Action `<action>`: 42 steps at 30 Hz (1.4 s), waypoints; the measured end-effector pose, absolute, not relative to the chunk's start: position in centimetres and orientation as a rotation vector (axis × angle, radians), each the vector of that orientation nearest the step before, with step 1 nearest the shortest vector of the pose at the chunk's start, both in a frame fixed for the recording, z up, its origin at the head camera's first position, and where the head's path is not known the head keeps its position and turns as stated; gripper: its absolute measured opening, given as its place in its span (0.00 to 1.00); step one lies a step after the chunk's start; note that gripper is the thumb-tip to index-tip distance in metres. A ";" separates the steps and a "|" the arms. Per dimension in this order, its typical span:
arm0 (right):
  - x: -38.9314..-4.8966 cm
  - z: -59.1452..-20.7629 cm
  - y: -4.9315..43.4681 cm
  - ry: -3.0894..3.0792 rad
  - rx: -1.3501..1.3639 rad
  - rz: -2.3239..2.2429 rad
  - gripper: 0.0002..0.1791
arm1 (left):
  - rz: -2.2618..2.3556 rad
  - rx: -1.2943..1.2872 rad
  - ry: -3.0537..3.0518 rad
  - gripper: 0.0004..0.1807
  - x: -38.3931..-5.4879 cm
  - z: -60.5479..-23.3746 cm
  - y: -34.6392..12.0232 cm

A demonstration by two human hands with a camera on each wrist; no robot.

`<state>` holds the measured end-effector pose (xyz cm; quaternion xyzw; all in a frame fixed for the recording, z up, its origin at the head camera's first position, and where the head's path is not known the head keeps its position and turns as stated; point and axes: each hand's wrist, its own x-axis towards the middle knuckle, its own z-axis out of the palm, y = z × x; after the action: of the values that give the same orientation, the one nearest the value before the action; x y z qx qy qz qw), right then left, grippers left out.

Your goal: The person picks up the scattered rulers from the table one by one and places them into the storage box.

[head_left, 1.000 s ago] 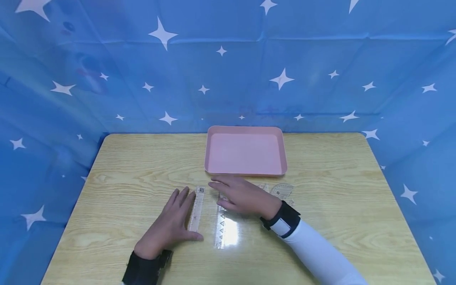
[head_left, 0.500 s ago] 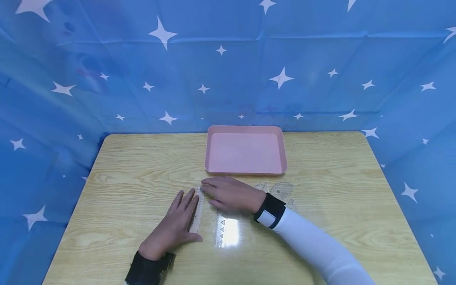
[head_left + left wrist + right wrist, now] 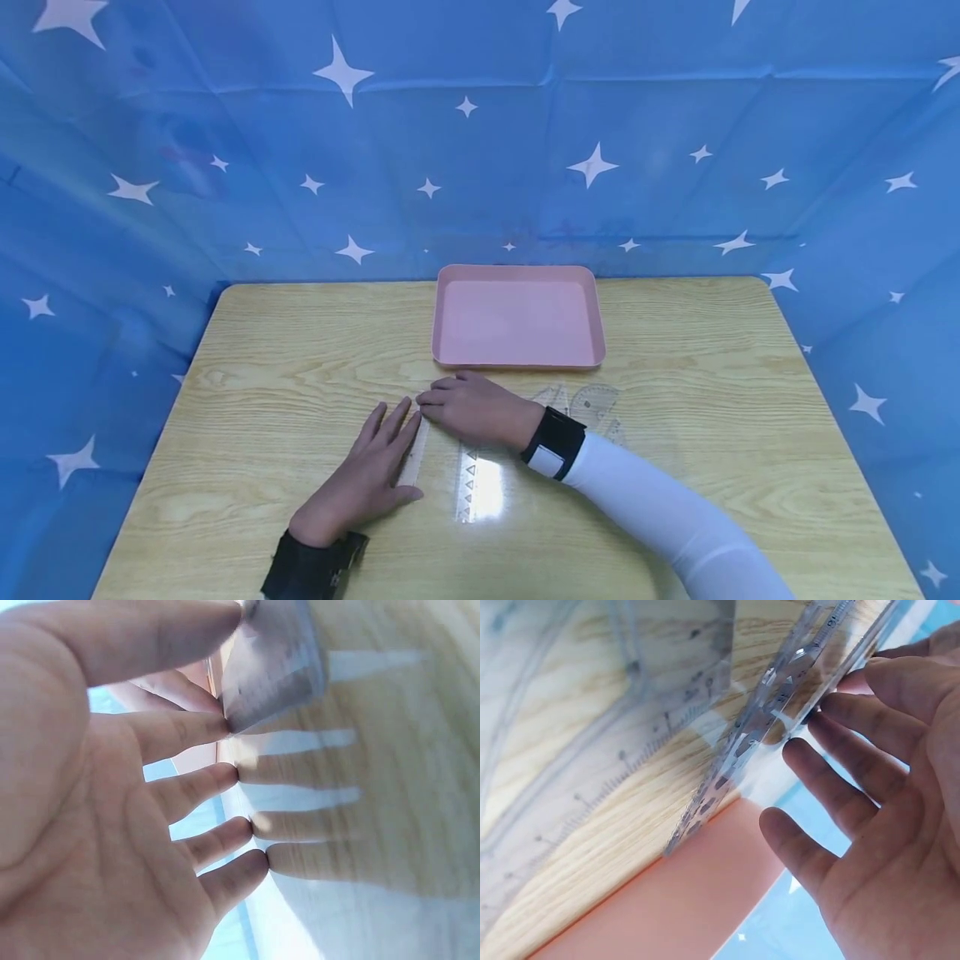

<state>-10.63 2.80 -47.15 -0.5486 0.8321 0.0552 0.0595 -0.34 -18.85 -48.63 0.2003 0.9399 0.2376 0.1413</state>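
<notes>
A narrow clear ruler (image 3: 412,463) lies on the table between both hands. My left hand (image 3: 363,475) rests along its left side with fingers spread; in the left wrist view the thumb and index fingertip are right at the ruler's edge (image 3: 274,667). At the ruler's far end, the fingertips of my right hand (image 3: 480,410) cover it, palm down and fingers fairly straight. A second clear ruler (image 3: 467,493), patterned with triangles, lies under the right hand, partly hidden. The right wrist view shows this patterned ruler (image 3: 754,731) beside the fingers.
Behind the hands stands a shallow pink tray (image 3: 517,365), holding nothing. A clear protractor (image 3: 592,402) and a clear set square (image 3: 551,395) lie right of the right hand, near the tray. A blue star-patterned curtain (image 3: 465,183) borders the wooden table (image 3: 285,358).
My right hand has moved left, from above the patterned ruler to the far end of the narrow ruler. The left hand has barely shifted.
</notes>
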 end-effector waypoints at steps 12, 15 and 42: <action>-10.1 -47.3 2.7 2.565 -1.717 0.229 0.22 | 0.664 0.555 2.773 0.45 -0.5 -48.7 -19.0; -10.1 -47.3 2.8 2.575 -1.717 0.242 0.22 | 0.653 0.543 2.780 0.44 -0.7 -48.6 -18.9; -10.1 -47.3 1.9 2.694 -1.608 0.254 0.19 | 0.626 0.206 2.956 0.26 -2.6 -47.7 -18.5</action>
<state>-10.14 1.87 -47.32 -0.5109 0.8558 0.0808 -0.0029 -2.63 -18.46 -47.71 0.0680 0.9744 0.2065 0.0564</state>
